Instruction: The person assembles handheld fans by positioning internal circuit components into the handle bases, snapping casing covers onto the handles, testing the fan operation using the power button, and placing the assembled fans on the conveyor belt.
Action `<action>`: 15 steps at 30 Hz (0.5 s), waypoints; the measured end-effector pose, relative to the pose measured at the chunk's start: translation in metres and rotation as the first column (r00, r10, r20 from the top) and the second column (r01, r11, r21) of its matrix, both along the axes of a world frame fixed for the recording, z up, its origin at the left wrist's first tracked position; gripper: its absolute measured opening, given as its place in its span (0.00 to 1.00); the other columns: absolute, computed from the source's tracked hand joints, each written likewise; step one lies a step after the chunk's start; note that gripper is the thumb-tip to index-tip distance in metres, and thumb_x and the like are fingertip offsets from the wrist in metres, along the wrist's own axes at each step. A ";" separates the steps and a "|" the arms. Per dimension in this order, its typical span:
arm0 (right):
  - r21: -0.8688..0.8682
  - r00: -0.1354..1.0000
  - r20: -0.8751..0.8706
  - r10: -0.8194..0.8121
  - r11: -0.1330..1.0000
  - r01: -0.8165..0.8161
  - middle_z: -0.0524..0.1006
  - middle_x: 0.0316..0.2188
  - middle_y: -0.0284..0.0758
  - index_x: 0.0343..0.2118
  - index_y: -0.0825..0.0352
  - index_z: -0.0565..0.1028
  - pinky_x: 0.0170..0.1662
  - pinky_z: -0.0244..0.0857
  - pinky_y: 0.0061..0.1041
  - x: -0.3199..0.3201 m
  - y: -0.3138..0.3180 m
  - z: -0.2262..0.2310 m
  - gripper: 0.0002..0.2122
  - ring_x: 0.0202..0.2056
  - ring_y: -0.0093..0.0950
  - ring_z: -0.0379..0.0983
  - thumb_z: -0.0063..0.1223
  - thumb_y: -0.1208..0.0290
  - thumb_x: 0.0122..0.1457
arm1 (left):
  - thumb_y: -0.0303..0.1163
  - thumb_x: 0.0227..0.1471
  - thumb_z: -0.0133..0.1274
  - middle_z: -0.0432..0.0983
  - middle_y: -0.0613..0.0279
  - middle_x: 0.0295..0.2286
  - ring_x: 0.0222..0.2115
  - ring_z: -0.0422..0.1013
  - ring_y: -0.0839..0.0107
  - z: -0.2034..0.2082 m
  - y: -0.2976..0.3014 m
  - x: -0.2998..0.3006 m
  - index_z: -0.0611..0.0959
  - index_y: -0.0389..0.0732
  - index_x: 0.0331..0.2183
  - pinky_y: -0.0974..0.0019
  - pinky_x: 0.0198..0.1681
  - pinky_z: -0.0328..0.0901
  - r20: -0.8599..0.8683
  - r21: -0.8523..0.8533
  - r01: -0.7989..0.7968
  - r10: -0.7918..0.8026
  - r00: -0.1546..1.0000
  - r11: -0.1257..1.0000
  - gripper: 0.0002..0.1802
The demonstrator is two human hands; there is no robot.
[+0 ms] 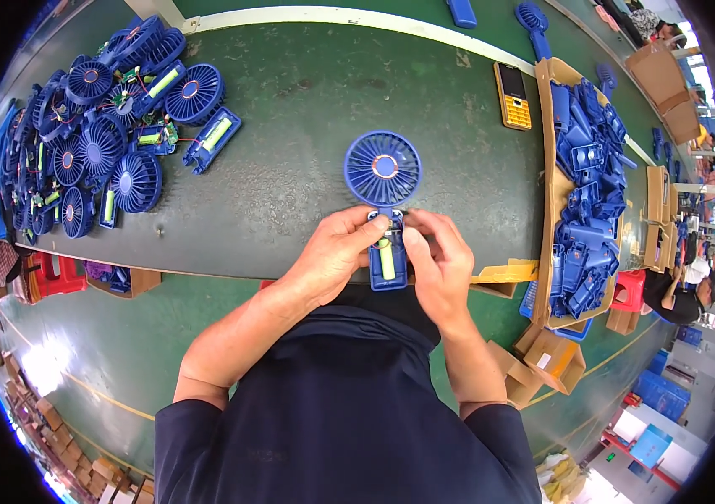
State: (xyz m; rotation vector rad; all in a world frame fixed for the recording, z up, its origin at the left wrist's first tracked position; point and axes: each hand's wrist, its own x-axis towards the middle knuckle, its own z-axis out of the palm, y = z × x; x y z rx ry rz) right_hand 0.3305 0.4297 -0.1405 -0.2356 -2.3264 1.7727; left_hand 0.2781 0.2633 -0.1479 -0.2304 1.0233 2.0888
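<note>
A blue handheld fan [384, 168] lies with its round grille away from me and its open handle toward me, at the near edge of the workbench. Inside the handle a pale green battery cell [387, 259] shows. My left hand [345, 244] grips the handle's left side near the neck, thumb on top. My right hand [437, 252] closes on the right side of the same neck, its fingertips pressed to the handle. What lies under the fingertips at the neck is partly hidden.
A heap of blue fans [97, 143] with open handles covers the bench's left. At right stands a cardboard box [547, 210] of blue plastic handle covers [584, 202]. A yellow mobile phone [513, 97] lies beside it. Cardboard boxes [555, 361] stand on the floor at right.
</note>
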 end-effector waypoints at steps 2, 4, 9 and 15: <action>0.228 0.986 -0.163 0.042 0.974 -0.004 0.78 0.44 0.44 0.46 0.73 0.78 0.39 0.75 0.27 0.004 -0.005 0.008 0.13 0.41 0.33 0.78 0.63 0.76 0.59 | 0.37 0.67 0.50 0.80 0.62 0.43 0.43 0.77 0.73 0.000 0.000 -0.001 0.79 0.36 0.50 0.63 0.49 0.73 0.012 0.023 -0.031 0.031 0.999 0.999 0.16; 0.473 0.945 -0.288 0.151 0.881 0.003 0.77 0.45 0.44 0.45 0.71 0.80 0.41 0.75 0.32 0.009 -0.005 0.008 0.14 0.42 0.40 0.78 0.66 0.76 0.55 | 0.36 0.67 0.50 0.80 0.61 0.43 0.45 0.77 0.72 0.000 0.001 0.001 0.79 0.36 0.50 0.63 0.51 0.72 0.019 0.019 -0.074 0.074 0.997 0.997 0.15; 0.632 0.902 -0.349 0.255 0.775 0.026 0.77 0.43 0.41 0.43 0.66 0.82 0.40 0.74 0.35 0.006 -0.010 0.004 0.17 0.41 0.41 0.77 0.71 0.76 0.48 | 0.36 0.68 0.48 0.79 0.60 0.47 0.46 0.74 0.75 0.002 0.001 -0.002 0.80 0.39 0.49 0.63 0.48 0.70 0.029 0.058 -0.070 0.068 0.997 0.996 0.14; 0.673 0.881 -0.413 0.229 0.729 0.125 0.77 0.38 0.36 0.38 0.66 0.82 0.37 0.73 0.34 -0.004 -0.023 0.003 0.15 0.37 0.37 0.76 0.72 0.77 0.45 | 0.31 0.67 0.49 0.81 0.54 0.46 0.45 0.76 0.70 -0.004 0.004 0.000 0.81 0.37 0.47 0.62 0.50 0.71 0.044 0.061 -0.113 0.111 0.993 0.992 0.12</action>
